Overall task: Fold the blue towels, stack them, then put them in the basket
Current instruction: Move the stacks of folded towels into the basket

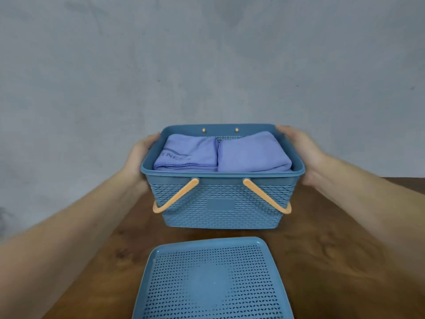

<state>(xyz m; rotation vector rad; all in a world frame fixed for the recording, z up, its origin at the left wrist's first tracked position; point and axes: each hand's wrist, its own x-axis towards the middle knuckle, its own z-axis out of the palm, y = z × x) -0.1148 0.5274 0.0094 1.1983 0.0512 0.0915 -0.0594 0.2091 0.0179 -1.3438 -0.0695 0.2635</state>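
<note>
A blue perforated plastic basket [220, 203] with orange handles hanging down its front stands at the far middle of the wooden table. Inside lie folded blue towels side by side: one with dark lettering on the left [186, 153], a plain one on the right [253, 155]. My left hand [140, 155] grips the basket's left rim and side. My right hand [299, 150] grips the right rim and side. I cannot tell whether the basket's base touches the table.
A flat blue perforated lid [213, 282] lies on the brown wooden table [333, 261] close to me, in front of the basket. A grey wall [207, 61] rises right behind the table's far edge.
</note>
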